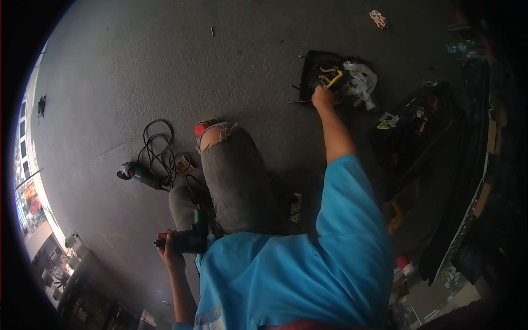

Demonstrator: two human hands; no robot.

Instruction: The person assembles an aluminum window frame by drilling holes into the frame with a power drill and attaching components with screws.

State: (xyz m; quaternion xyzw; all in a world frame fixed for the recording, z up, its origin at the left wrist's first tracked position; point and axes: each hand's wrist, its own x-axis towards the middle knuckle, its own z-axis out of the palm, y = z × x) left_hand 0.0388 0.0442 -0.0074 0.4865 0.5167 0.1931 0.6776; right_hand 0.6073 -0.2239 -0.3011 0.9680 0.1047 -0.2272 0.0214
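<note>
My left hand [170, 248] is closed around the front end of a dark green power drill [190, 241], near its chuck. The drill lies across my lap side, its handle pointing up. My right hand [324, 98] reaches into a black open case [309, 67] on the floor, fingers bunched at the near edge of a yellow-handled tool [331, 76]. What those fingers hold, if anything, is hidden. A crumpled clear plastic bag [360, 82] lies in the case's right part. Thin dark rods stick out at its left side.
A green angle grinder [144, 175] with a coiled black cord [159, 140] lies left of my knees. A red-capped can [201, 128] stands by my knee. A power strip [296, 208] is beside my leg. An open tool bag [418, 121] sits on the right.
</note>
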